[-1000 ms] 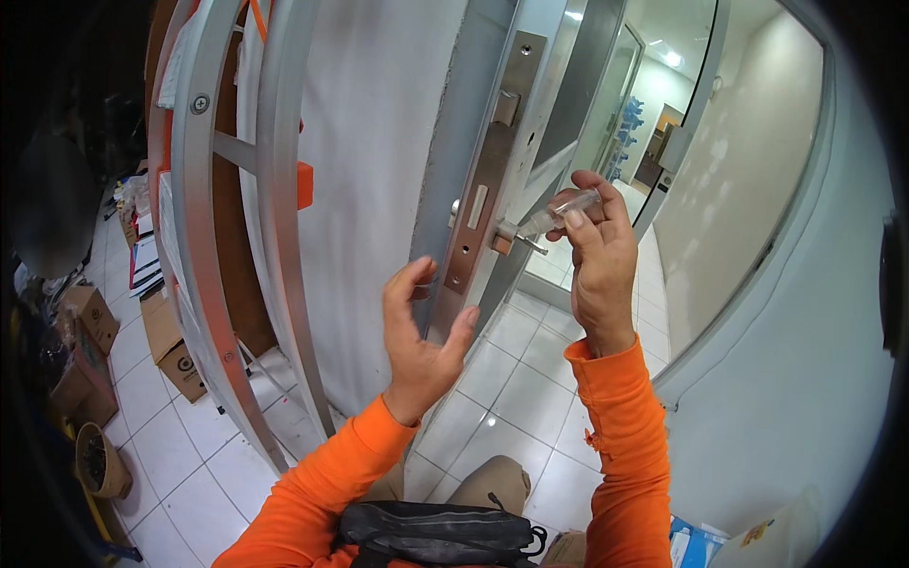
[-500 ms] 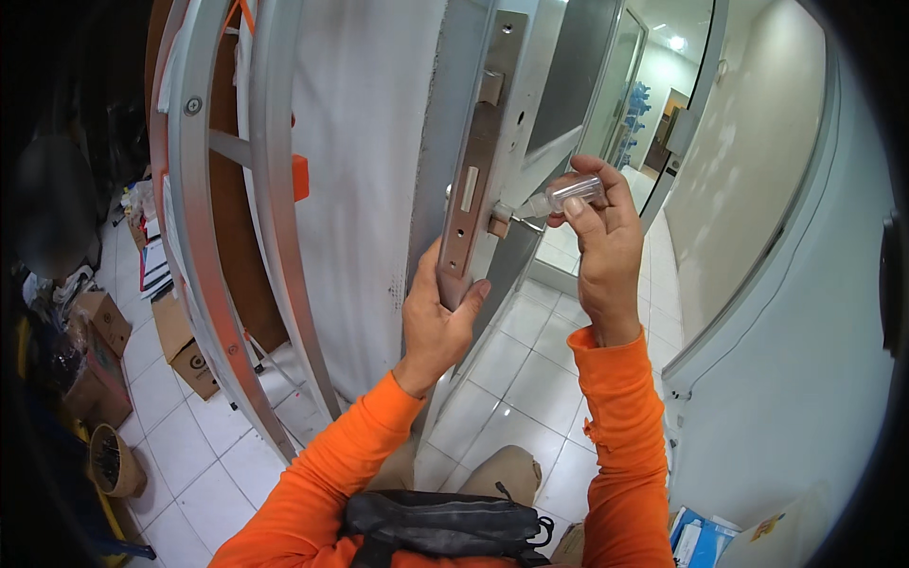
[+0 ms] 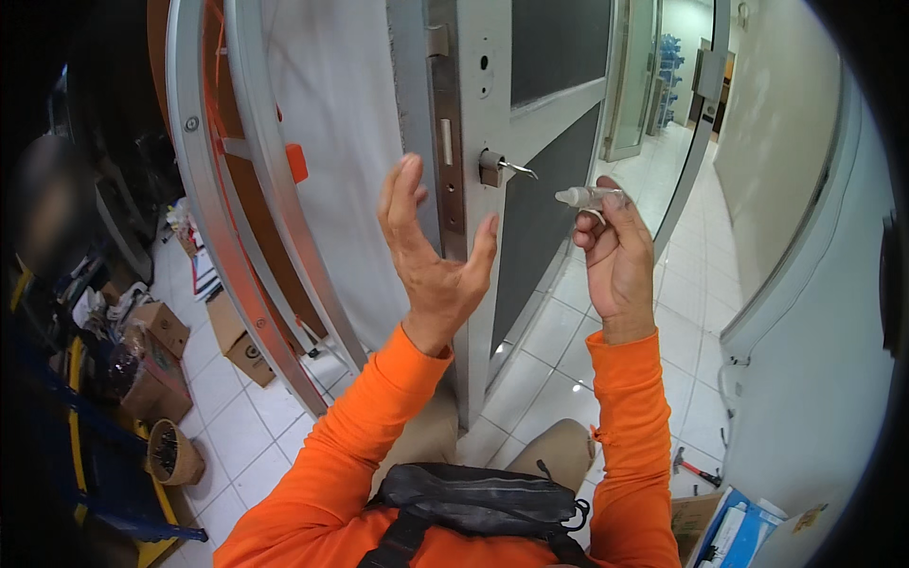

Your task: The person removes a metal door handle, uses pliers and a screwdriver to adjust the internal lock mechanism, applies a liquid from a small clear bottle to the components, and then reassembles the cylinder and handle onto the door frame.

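My right hand [image 3: 623, 265] pinches a small clear dropper bottle [image 3: 582, 197] with a pointed nozzle, tilted nearly level. Its nozzle faces left toward a lock cylinder [image 3: 490, 168] jutting from the door's face, with a gap between them. A thin, shiny metal piece, apparently a key [image 3: 518, 170], sticks out of the cylinder. Fingers spread, my left hand [image 3: 436, 275] is raised before the door edge and holds nothing. Above it, the long metal lock faceplate [image 3: 447, 99] runs along the edge of the grey door [image 3: 544, 142], which stands open.
An aluminium ladder [image 3: 256, 170] leans close on the left. Beyond it are cardboard boxes [image 3: 156, 379], a woven basket [image 3: 177, 454] and a blue-and-yellow frame [image 3: 104, 492]. At lower right, a red-handled hammer [image 3: 699, 469] lies on the tiles beside a blue-and-white box [image 3: 743, 530].
My left hand has let go of the door's lock edge and opened. My right hand has drawn the bottle away from the cylinder. The view has shifted.
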The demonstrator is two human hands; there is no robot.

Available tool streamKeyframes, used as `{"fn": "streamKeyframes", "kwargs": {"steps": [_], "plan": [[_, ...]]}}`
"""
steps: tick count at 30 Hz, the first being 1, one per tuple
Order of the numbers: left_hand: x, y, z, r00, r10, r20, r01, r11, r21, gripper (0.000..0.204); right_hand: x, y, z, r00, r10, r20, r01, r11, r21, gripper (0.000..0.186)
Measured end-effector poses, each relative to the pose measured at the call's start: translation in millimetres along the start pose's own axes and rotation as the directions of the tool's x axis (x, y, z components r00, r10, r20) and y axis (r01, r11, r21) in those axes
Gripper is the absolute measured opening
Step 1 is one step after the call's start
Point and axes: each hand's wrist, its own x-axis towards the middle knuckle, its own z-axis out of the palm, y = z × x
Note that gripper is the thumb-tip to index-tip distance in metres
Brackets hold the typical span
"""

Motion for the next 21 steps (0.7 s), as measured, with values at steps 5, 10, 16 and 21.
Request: {"fn": "streamKeyframes", "kwargs": {"steps": [5, 10, 16, 21], "plan": [[34.7, -0.8, 10.9, 0.984, 0.167, 0.059, -0.176, 0.958, 0.226, 0.083, 5.2, -20.4, 29.5, 0.949, -0.290, 0.120, 0.311, 0.921, -0.236, 0.042], [31.1, -0.9, 35.5, 1.000, -0.002, -0.002, 0.002, 0.993, -0.114, 0.093, 21.7, -34.5, 47.0, 0.873, -0.394, 0.288, 0.474, 0.825, -0.308, 0.038], [35.3, 18.6, 36.8, 0.951, -0.287, 0.118, 0.298, 0.951, -0.088, 0.096, 33.8, -28.2, 49.7, 0.865, -0.293, 0.408, 0.418, 0.869, -0.263, 0.032], [32.0, 22.9, 41.3, 0.934, -0.344, 0.099, 0.351, 0.934, -0.064, 0.077, 36.0, -41.2, 59.8, 0.823, -0.315, 0.472, 0.526, 0.736, -0.426, 0.027]]}}
